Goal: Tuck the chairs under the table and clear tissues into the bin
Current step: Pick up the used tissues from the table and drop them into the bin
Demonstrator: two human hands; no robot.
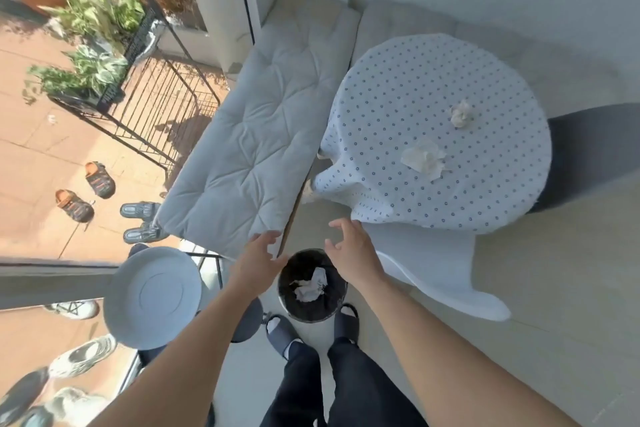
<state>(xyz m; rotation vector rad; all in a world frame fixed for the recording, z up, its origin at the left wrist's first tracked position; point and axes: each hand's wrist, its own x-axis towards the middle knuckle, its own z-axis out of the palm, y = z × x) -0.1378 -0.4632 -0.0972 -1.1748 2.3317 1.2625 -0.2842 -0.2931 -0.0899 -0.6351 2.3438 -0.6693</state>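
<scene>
Nearest to the camera, the person is standing with both feet close to a small dark bin, which is sitting on the floor just in front of the slippers. Crumpled white tissue is lying inside it, so part of the clearing seems to be done already. Both arms are reaching forward above the bin. The left hand is hovering over the left rim with its fingers spread and is gripping nothing. The right hand is hovering over the right rim, also with loose, spread fingers and nothing in it. I judge the bin is standing here so that tissues can be dropped straight down into it.

Just beyond the right hand, a white chair is sticking out from under the tabletop, with only part of its seat under the cloth; it probably needs pushing in. To the left, a white round seat is standing well apart from the table, near the glass door.

Farther away, on the dotted cloth, two tissues are waiting. The nearer tissue is looking flat and partly unfolded, with wrinkled edges. The farther tissue is looking smaller and more tightly crumpled. They are lying apart from each other. A dark chair is showing at the right side of the table, partly under it.
</scene>
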